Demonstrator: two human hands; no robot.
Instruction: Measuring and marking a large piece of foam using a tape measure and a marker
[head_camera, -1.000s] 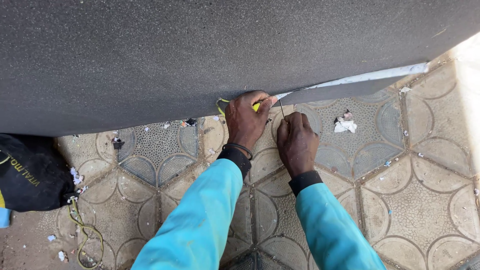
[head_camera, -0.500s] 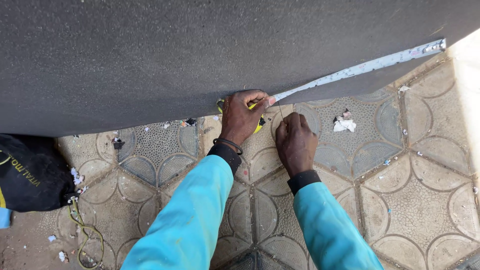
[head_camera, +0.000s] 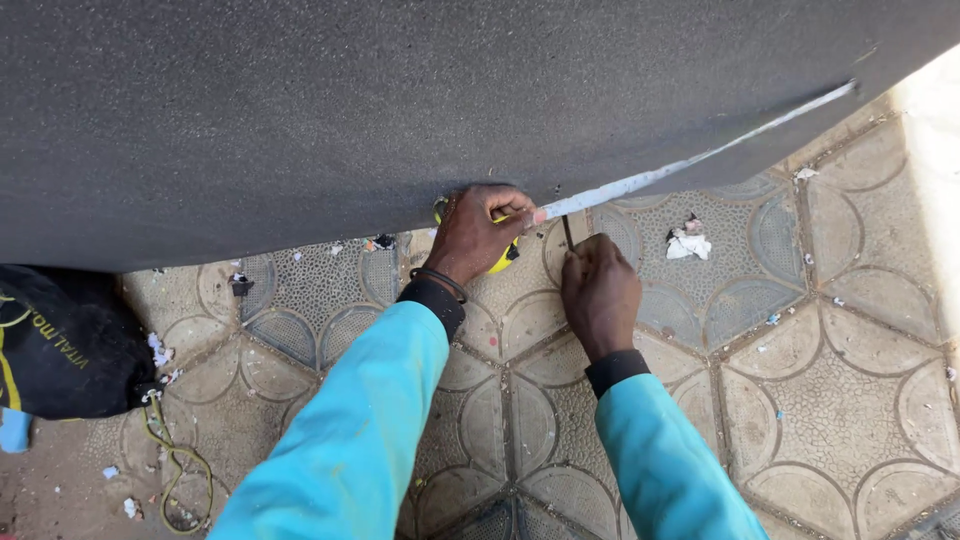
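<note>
Since a moment ago your tape (head_camera: 700, 155) blade has slid further up across the dark sheet (head_camera: 400, 110). Your left hand (head_camera: 478, 232) is closed on the yellow case at the sheet's edge to anchor it; your right hand (head_camera: 598, 290) pinches a thin marker (head_camera: 567, 232) beside the blade.

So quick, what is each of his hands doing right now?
Left hand: closed on a yellow tape measure, its blade run out along the dark sheet.
Right hand: closed on a thin dark tool.

Soft, even daylight, sharp focus around both hands, faint shadows beneath them, and overexposed glare far to their right.
</note>
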